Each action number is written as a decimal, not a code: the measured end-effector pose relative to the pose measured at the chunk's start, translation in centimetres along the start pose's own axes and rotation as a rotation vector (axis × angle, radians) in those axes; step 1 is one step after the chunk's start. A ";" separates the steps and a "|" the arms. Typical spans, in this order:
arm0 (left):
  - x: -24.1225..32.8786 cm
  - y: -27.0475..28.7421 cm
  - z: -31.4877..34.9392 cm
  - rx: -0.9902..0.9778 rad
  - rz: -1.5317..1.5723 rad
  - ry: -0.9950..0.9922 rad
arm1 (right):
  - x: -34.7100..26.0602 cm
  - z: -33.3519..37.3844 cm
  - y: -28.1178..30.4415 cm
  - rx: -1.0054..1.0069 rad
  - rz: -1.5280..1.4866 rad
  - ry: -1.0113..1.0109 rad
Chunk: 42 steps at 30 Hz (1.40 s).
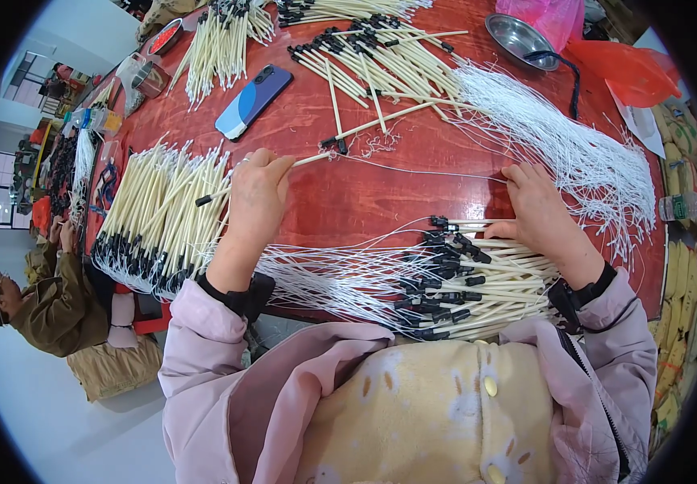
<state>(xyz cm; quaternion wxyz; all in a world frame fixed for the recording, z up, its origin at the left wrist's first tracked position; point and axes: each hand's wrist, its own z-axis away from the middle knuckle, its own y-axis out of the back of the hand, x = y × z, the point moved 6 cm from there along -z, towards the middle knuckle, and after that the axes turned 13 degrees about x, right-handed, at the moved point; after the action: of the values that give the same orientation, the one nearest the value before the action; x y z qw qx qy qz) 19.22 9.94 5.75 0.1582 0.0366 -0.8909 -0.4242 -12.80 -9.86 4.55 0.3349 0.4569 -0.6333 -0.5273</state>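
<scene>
Pale-yellow fleece clothing (405,411) lies nearest. Closer than the flat blue-purple phone (254,102), the left hand (256,192) clamps 1 slim cream stick (312,160), seemingly steadying it; right of the phone, a thin white string (429,172) reaches the right hand (535,203), thumb and fingertips apart, grip unclear.

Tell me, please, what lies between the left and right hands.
The head view shows a pale stick in the left hand, then a white string running to the right hand, over the red tabletop.

Stick pile (175,206) left of the left hand (261,194), phone (255,102) past that hand, stick bundle (498,282) this side of the right hand (538,210), strings (562,133) past that hand.
</scene>
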 end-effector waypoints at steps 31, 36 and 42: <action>0.5 0.2 -0.2 -0.179 0.111 -0.048 | 0.0 -0.6 0.0 0.006 -0.003 -0.030; 0.8 0.7 0.7 -0.236 0.162 -0.063 | -0.1 -0.7 0.0 0.047 0.016 -0.025; 0.9 1.3 1.6 -0.302 0.160 -0.052 | -0.1 -0.8 -0.4 0.052 0.011 -0.055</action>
<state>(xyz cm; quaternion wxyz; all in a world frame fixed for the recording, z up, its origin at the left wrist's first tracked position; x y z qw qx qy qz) 17.92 11.78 6.04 0.1723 -0.0696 -0.8209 -0.5400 -11.96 -10.03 4.37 0.3083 0.4473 -0.6580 -0.5214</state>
